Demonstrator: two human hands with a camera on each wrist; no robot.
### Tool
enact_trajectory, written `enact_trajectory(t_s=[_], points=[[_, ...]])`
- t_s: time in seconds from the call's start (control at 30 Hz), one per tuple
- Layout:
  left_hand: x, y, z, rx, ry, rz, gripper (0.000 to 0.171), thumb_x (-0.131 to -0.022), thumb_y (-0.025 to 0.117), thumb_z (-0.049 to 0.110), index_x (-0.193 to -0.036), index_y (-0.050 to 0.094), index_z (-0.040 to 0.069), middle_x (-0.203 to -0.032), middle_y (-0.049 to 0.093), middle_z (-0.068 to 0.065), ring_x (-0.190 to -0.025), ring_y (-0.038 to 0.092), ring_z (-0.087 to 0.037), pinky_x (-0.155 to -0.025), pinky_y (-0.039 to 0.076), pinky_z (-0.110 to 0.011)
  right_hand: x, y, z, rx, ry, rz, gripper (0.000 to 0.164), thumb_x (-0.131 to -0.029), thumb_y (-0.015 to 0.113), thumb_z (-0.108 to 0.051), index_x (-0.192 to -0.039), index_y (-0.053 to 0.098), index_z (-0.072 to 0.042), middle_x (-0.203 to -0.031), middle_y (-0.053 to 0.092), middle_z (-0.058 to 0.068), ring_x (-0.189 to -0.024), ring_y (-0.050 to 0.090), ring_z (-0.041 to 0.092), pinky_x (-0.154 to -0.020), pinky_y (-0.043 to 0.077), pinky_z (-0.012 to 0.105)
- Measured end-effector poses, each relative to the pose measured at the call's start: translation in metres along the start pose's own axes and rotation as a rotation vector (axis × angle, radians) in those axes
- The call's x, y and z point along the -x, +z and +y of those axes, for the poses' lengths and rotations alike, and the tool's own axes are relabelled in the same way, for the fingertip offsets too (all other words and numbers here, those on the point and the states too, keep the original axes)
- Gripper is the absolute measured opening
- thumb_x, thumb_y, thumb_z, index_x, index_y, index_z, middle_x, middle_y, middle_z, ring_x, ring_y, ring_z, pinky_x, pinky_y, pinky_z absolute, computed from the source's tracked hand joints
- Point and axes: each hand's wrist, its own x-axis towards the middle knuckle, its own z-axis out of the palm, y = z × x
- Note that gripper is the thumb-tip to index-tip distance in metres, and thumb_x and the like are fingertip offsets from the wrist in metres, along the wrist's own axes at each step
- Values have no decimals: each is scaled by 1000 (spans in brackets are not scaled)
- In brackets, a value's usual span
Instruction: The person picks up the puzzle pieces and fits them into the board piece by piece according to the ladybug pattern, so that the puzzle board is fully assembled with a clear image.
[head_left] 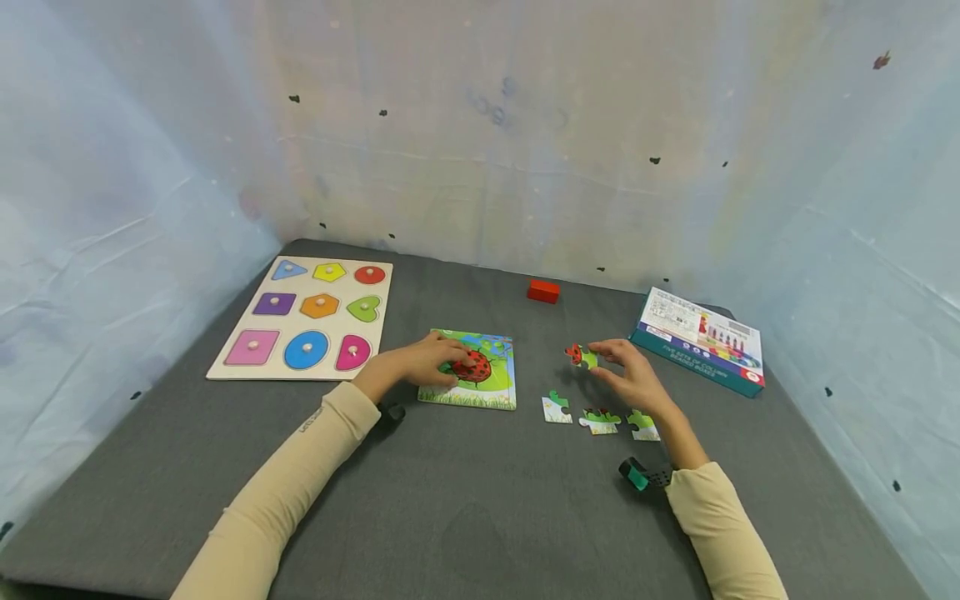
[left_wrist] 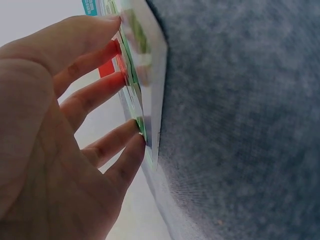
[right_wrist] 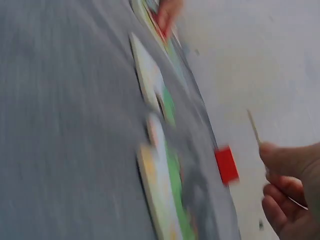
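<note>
A square jigsaw puzzle with a ladybug on green leaves and grass lies flat near the middle of the table. My left hand rests over its left side, fingertips touching the picture; the left wrist view shows the spread fingers along the board's face. To the right, my right hand pinches a red and green jigsaw piece between thumb and fingers, raised above the table. Edge-on, the held piece looks thin in the right wrist view. Below that hand lie three loose grass-patterned pieces, the left one being nearest the puzzle.
A wooden shape board with coloured knobbed shapes lies at the left. Toward the back is a red block. A teal and white box lies at the right, close beyond my right hand. Pale sheeting hangs behind the table.
</note>
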Motion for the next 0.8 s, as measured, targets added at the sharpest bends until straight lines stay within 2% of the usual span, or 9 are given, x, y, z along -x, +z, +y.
enact_trajectory(t_s=[0.13, 0.37, 0.53, 0.8], points=[[0, 0, 1, -6, -4, 0, 40, -91, 61, 22, -130, 55, 13, -142, 41, -11, -129, 28, -40, -101, 30, -52, -14, 18, -20, 26, -16, 23, 36, -85, 66, -3, -120, 57, 5, -116, 52, 20, -108, 50, 36, -90, 43, 50], [-2, 1, 0, -30, -9, 8, 40, -91, 61, 23, -129, 56, 13, -141, 42, -11, -128, 30, -39, -101, 31, -51, -34, 48, -47, -1, -80, -31, 35, -86, 66, -5, -119, 58, 5, -116, 52, 19, -107, 50, 37, -89, 43, 51], [-2, 2, 1, -39, -9, 15, 39, -90, 61, 23, -128, 56, 13, -140, 43, -10, -126, 32, -38, -101, 31, -51, -41, 67, -54, 8, -144, -71, 34, -86, 65, -4, -117, 59, 5, -115, 53, 20, -107, 51, 36, -88, 43, 49], [-2, 2, 1, -47, 15, 31, 38, -90, 61, 22, -127, 57, 13, -137, 46, -9, -123, 35, -35, -99, 32, -49, -48, 89, -57, 16, -127, -119, 32, -86, 65, -5, -116, 61, 3, -116, 54, 20, -109, 49, 33, -91, 39, 50]])
